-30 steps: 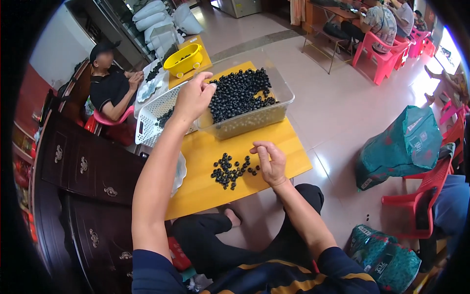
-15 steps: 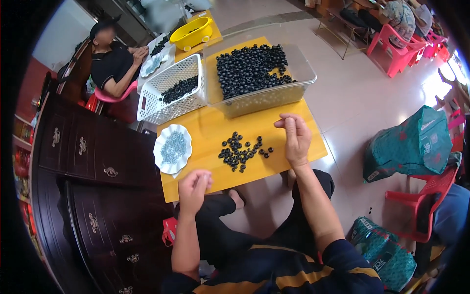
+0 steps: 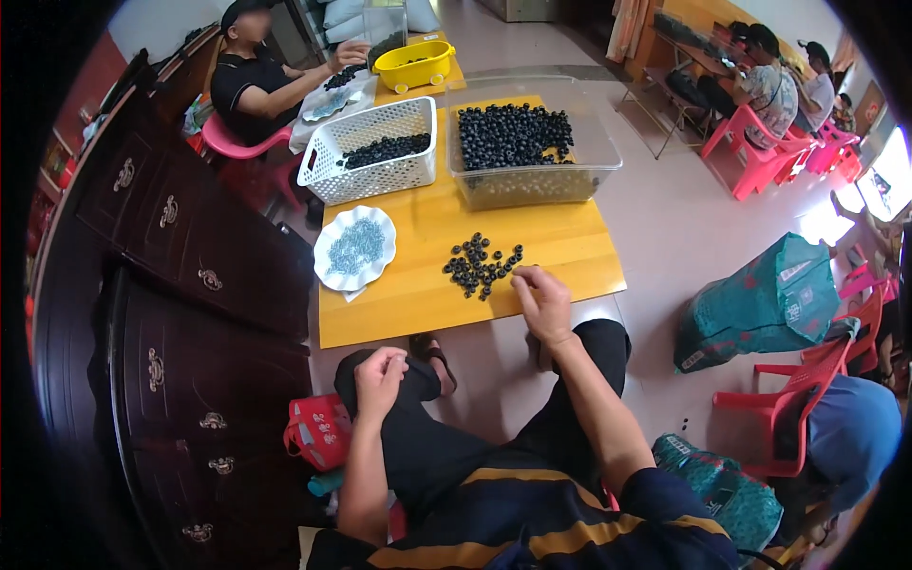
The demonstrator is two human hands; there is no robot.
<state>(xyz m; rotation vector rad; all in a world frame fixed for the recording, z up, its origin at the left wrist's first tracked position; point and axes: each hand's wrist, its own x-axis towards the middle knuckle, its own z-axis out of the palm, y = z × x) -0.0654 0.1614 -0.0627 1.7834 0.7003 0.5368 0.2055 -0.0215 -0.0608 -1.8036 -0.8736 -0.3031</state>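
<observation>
A loose pile of small black ring-shaped pieces [image 3: 478, 268] lies on the yellow table [image 3: 418, 318]. My right hand [image 3: 543, 302] is at the pile's right near side, fingers curled and thumb and fingertips drawn together at its edge; whatever lies between them is hidden. Lower down, over my left knee and off the table's front edge, my left hand [image 3: 379, 383] is closed in a pinch. What it holds, if anything, is too small to name. At the table's left sits a white wavy-rimmed plate [image 3: 325, 258] with small pale blue-grey pieces [image 3: 358, 247].
Behind the pile stand a clear plastic bin [image 3: 532, 190] of black rings and a white perforated basket [image 3: 370, 180] holding more. A yellow tub [image 3: 413, 64] is farther back, near a seated person [image 3: 256, 85]. Dark drawers [image 3: 214, 351] flank the left; teal bags [image 3: 760, 299] and red chairs [image 3: 793, 399] the right.
My right hand has come down from above the table's right side to the pile's edge. My left hand has dropped below the table edge. The view has shifted, and the seated person's hand is raised.
</observation>
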